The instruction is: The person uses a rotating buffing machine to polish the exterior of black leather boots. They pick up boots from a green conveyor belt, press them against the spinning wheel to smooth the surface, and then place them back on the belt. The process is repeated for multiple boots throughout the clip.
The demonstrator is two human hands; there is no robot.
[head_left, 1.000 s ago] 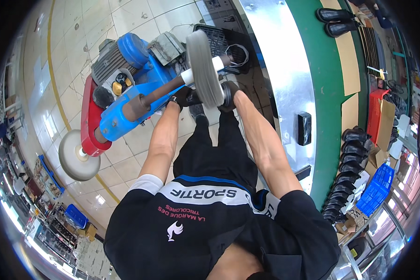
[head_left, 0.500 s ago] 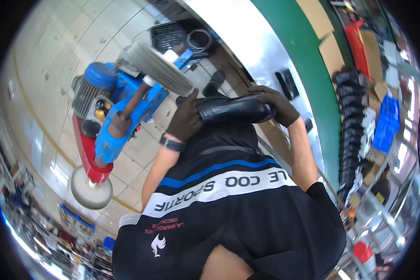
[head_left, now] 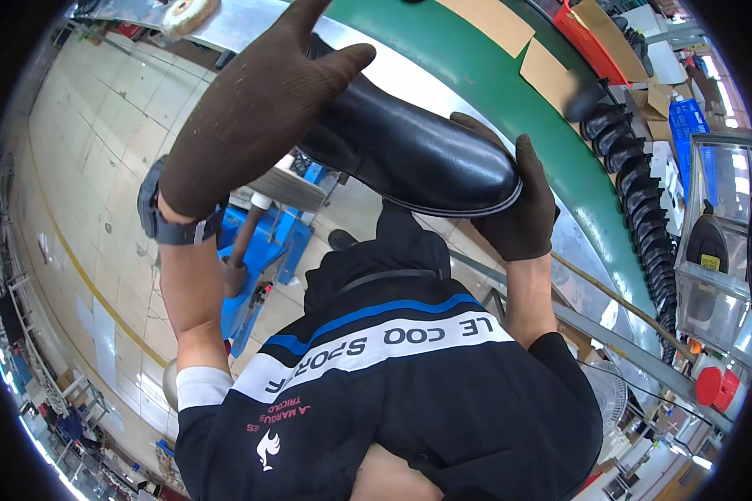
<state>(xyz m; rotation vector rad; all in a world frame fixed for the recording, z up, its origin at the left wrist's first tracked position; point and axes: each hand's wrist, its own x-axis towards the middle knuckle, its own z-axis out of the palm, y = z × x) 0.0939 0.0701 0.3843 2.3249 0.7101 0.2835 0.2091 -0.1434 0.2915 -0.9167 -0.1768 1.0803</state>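
Above the blue machine (head_left: 263, 250), both gloved hands hold a black boot (head_left: 409, 154) up in the air, well clear of the green belt (head_left: 510, 108) that curves past on the right. Left hand (head_left: 251, 108) lies over the shaft end with fingers spread and pressed flat, so it steadies more than it clamps. Right hand (head_left: 518, 204) cups the toe from below, fingers curled round the sole edge. The boot lies roughly level, toe toward the right hand, its leather glossy and catching light along the top.

To turn or check it well, the right hand should probably carry the weight under the sole while the left guides the shaft; a firmer wrap on the shaft would stop it rolling. Gloves look likely to slip on polished leather, so the grip belongs at the welt and heel, not the shine. A row of finished boots (head_left: 643, 217) stands along the belt's far edge, and a buffing wheel (head_left: 188, 15) shows at the top left.
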